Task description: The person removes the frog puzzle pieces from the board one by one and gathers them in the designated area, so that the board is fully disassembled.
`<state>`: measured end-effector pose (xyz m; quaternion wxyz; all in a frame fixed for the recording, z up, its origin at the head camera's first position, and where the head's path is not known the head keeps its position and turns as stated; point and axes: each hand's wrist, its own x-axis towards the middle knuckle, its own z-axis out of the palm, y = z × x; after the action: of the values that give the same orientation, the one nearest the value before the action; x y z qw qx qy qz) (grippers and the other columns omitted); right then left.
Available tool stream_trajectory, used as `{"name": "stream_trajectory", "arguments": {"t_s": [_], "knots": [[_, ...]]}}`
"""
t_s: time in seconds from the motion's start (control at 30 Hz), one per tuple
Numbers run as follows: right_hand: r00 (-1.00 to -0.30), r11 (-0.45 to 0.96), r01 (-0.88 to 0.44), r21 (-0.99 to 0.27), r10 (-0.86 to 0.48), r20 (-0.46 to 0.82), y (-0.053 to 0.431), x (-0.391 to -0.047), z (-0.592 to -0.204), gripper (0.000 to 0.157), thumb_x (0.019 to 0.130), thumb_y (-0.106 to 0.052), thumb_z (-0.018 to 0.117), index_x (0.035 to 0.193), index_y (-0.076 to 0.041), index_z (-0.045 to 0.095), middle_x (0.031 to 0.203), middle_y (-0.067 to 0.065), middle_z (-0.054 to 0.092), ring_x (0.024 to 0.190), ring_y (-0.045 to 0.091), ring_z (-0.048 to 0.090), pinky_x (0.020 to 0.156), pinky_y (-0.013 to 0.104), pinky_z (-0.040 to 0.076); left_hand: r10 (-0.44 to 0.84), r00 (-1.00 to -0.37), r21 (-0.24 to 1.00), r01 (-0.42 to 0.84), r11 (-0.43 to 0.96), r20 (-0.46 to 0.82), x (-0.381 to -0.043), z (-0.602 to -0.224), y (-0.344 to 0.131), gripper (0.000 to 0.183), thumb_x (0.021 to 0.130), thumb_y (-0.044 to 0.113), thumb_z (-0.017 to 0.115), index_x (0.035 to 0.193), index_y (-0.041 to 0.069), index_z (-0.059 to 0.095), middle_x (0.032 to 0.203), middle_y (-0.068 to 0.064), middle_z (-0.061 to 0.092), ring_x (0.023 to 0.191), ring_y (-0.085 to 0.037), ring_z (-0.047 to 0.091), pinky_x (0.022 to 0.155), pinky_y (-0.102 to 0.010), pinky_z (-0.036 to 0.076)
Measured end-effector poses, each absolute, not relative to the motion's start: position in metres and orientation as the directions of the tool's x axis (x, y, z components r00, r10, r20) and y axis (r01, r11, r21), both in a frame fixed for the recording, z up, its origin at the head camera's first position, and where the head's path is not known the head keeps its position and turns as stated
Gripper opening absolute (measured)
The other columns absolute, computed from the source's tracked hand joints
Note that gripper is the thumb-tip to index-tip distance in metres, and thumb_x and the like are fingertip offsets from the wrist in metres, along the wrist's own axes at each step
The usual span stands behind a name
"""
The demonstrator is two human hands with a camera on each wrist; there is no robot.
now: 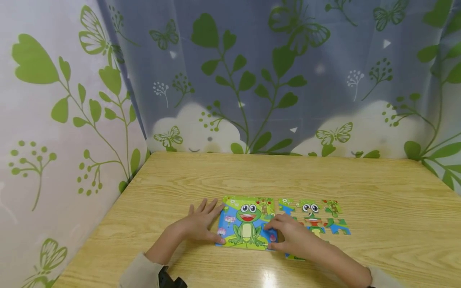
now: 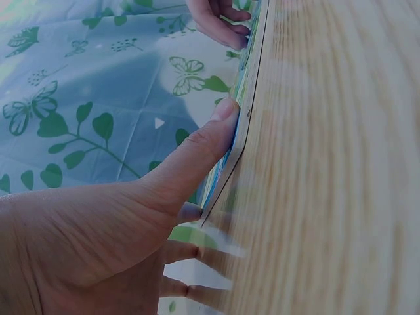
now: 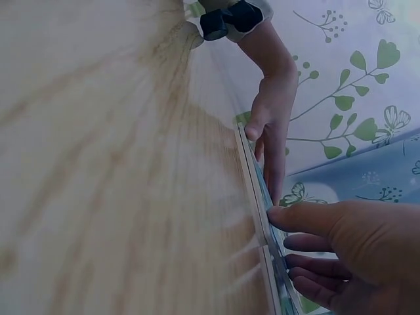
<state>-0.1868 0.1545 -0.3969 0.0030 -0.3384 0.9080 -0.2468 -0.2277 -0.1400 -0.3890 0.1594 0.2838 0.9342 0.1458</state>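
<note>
A frog picture board (image 1: 247,224) lies flat on the table, with a green frog on blue and green. My left hand (image 1: 202,223) rests at its left side, fingers spread, the thumb on the lower left corner. In the left wrist view that thumb (image 2: 210,134) presses on the board's edge. Across from it, my right hand (image 1: 293,236) touches the right side of the board with its thumb and fingertips. The right wrist view shows the right thumb (image 3: 305,216) at the board's edge. Whether anything small lies under the right fingers is hidden.
To the right of the board lie several loose puzzle pieces, among them an eyes piece (image 1: 310,208), an apple-tree piece (image 1: 332,207) and a blue-green piece (image 1: 338,227). My right hand covers part of them. A patterned curtain (image 1: 230,88) hangs behind the wooden table (image 1: 389,192).
</note>
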Motion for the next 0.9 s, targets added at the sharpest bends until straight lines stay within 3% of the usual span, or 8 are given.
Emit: {"name": "stream_trajectory", "arguments": {"t_s": [0.33, 0.9], "knots": [[-0.790, 0.622, -0.560, -0.547, -0.600, 0.127, 0.1539, -0.1869, -0.3961, 0.041, 0.077, -0.019, 0.076, 0.113, -0.008, 0.060, 0.102, -0.003, 0.047, 0.083, 0.012, 0.050, 0.066, 0.024, 0.046, 0.578, -0.787, 0.376, 0.479, 0.793, -0.216, -0.2279, -0.3915, -0.1412, 0.098, 0.077, 0.059, 0.062, 0.149, 0.011, 0.014, 0.151, -0.017, 0.004, 0.134, -0.042, -0.005, 0.096, -0.066, -0.003], [-0.776, 0.631, -0.594, -0.499, -0.612, 0.149, 0.1560, -0.1919, -0.3954, 0.035, 0.077, -0.017, 0.074, 0.109, -0.008, 0.063, 0.103, -0.003, 0.052, 0.084, 0.010, 0.052, 0.070, 0.027, 0.047, 0.568, -0.792, 0.374, 0.468, 0.801, -0.224, -0.2286, -0.3879, -0.1409, 0.097, 0.077, 0.058, 0.062, 0.149, 0.013, 0.014, 0.151, -0.015, 0.004, 0.134, -0.040, -0.006, 0.098, -0.064, -0.005]]}}
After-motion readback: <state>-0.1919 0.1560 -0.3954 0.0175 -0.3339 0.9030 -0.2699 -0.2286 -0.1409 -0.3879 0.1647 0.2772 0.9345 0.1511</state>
